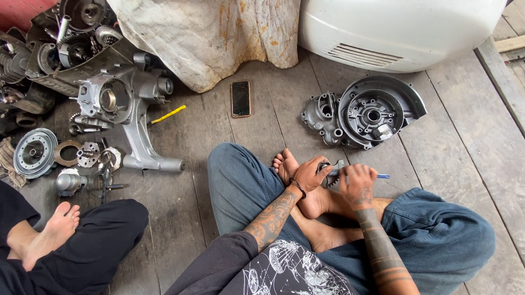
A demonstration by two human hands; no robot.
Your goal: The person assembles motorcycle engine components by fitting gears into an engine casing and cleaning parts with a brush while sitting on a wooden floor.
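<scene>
the white scooter body (397, 26) stands far, a rusty cloth (209, 27) to its left. an engine case (364, 113) lies on the plank floor (487, 145). near, above crossed feet, the left hand (311, 174) closes on a small metal part (331, 173); the right hand (358, 184) pinches a blue-handled tool (382, 176). bracing the part firmly likely helps.

Soft, even daylight fills the scene — bright toward twelve and one o'clock, where the white scooter panel (397, 26) shows mild glare. Shadows stay faint. Focus is sharp throughout — wide-angle bending curves the floorboards (487, 145) near three o'clock.
</scene>
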